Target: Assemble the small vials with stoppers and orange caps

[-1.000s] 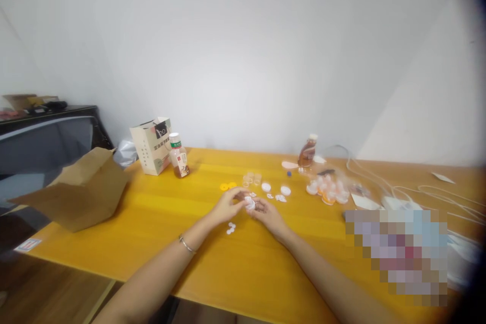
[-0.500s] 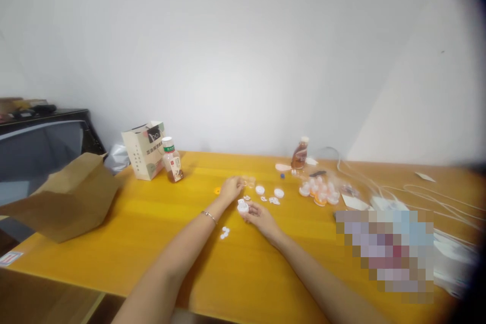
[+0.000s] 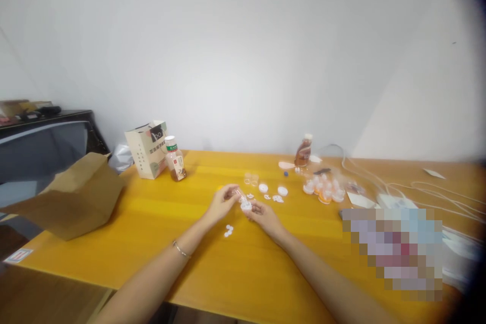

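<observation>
My left hand [image 3: 223,203] is closed around a small clear plastic cover [image 3: 240,194], tilted over the white round base [image 3: 246,206]. Fingers of my right hand [image 3: 267,218] grip that base from the right. Clear cover and base meet or nearly meet; I cannot tell whether they touch. Just beyond my hands lie two white round caps, one left [image 3: 263,188] and one right [image 3: 282,191], and small white cut-out pieces [image 3: 278,199]. Clear cylinders [image 3: 251,179] stand behind them. Several small white discs [image 3: 228,231] lie nearer to me on the table [image 3: 235,273].
Several white-and-orange capsules [image 3: 323,189] are clustered at the right, near a brown bottle [image 3: 304,151] and white cables [image 3: 364,177]. A labelled bottle [image 3: 175,159], a paper gift bag [image 3: 146,151] and an open brown paper bag [image 3: 81,195] stand at the left.
My left hand has come back from the clear cylinders with a clear cover and brought it to the white base in my right hand. The view has shifted slightly.
</observation>
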A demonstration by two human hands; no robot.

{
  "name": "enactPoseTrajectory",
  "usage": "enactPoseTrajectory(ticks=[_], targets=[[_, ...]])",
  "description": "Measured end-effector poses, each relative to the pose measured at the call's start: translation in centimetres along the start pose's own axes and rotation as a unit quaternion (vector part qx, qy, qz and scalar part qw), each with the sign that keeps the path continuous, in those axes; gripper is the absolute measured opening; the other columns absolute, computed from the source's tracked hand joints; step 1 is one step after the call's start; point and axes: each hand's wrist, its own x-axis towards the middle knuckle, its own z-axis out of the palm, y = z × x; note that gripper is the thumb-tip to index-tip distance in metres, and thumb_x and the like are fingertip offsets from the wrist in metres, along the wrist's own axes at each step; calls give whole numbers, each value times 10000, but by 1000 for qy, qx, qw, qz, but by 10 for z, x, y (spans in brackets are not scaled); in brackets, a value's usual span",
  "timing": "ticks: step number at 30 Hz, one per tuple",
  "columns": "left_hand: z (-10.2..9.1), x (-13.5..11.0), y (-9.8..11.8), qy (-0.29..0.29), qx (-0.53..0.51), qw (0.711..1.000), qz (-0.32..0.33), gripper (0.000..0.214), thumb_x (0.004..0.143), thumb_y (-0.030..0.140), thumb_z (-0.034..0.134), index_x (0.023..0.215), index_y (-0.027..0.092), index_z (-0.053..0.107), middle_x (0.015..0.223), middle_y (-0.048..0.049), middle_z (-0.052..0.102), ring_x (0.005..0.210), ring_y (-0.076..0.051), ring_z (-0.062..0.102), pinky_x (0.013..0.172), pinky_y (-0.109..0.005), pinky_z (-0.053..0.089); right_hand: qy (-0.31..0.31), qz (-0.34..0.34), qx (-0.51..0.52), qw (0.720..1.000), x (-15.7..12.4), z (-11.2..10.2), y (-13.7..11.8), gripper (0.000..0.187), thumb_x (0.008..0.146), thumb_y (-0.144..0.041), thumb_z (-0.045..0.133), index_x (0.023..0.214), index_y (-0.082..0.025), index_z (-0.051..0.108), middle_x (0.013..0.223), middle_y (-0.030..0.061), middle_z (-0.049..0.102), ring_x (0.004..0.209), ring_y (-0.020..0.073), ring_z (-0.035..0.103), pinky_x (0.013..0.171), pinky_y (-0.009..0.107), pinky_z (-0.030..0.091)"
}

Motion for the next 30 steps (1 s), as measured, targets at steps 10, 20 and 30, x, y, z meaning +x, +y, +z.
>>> enactPoseTrajectory(ticks=[10, 20, 30], targets=[[10, -12, 11, -33, 48, 997, 41, 290, 733, 262, 567, 1003, 156, 576, 922, -66, 625, 834, -157, 581, 796, -290, 451, -21, -37, -31, 999, 2, -1, 5, 326, 636, -366, 639, 905, -184, 609, 865, 35, 662, 784, 177, 596, 777, 335, 442], [12, -14, 16, -1, 49, 998, 50, 280, 683, 273, 617, 933, 147, 595, 867, -58, 631, 806, -155, 585, 773, -281, 445, -12, -107, -151, 983, -7, 1, -3, 294, 740, -360, 532, 984, -210, 597, 896, 18, 662, 782, 196, 601, 749, 334, 461], [19, -18, 19, 66, 33, 997, 12, 228, 664, 290, 632, 808, 127, 563, 755, -27, 606, 689, -116, 553, 683, -239, 435, -26, -128, -162, 978, -12, 3, -12, 300, 755, -375, 515, 987, -204, 598, 862, 24, 658, 847, 211, 584, 789, 343, 451]])
